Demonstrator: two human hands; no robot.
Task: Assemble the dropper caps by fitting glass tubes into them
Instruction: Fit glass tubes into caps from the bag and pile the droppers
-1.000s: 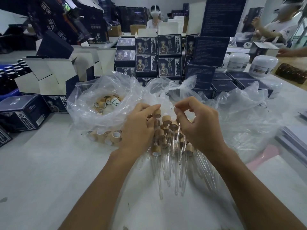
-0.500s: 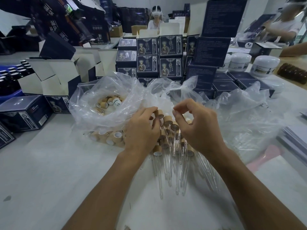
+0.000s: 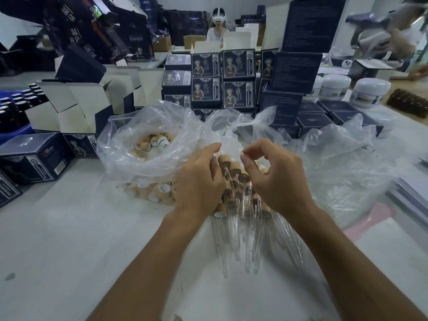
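Finished droppers [image 3: 234, 230] fan out at desk centre, tips toward 6 o'clock. Left hand [image 3: 200, 181] rests on the cap pile, fingers loosely curled; grip unclear. Right hand [image 3: 275, 179] pinches something tiny, likely a glass tube. Keep the tube square to the cap, press gently. Loose caps [image 3: 150, 144] bagged at 10 o'clock. White desk [image 3: 69, 239]; boxes [image 3: 238, 77] stacked at 12, workers beyond.

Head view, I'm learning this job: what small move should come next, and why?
Probably bring the right hand, whose thumb and forefinger seem to pinch something thin, toward the tan wooden cap at the left hand; finished droppers already lie below.
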